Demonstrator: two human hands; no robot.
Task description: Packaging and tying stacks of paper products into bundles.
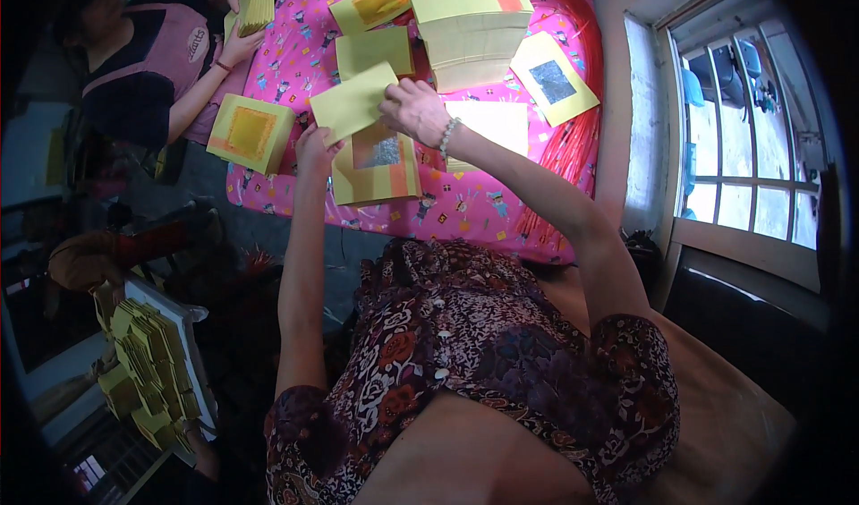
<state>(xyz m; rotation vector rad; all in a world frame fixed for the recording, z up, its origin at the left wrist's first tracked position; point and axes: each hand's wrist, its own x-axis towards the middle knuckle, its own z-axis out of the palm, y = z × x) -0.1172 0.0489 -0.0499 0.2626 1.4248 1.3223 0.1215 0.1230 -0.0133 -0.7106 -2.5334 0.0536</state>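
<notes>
A yellow sheet of paper (pixel 352 102) is held over the table, partly hiding a yellow paper stack with a silver patch (pixel 386 172). The left hand (pixel 316 152) pinches its near left corner. The right hand (pixel 413 110) pinches its right end. The sheet's long side runs left to right, with the right end slanting away from the person.

The table has a bright pink cloth (pixel 461 210) with little cartoon figures. A tall yellow pile (pixel 474 44) stands at the back, and shiny red strings (pixel 582 93) hang down the right side. At the far left, a co-worker (pixel 148 71) holds a yellow bundle (pixel 257 10).

Lower left, more yellow bundles (pixel 154 353) lie on something white. A barred window (pixel 747 129) lets in light on the right. The room's left side is dark.
</notes>
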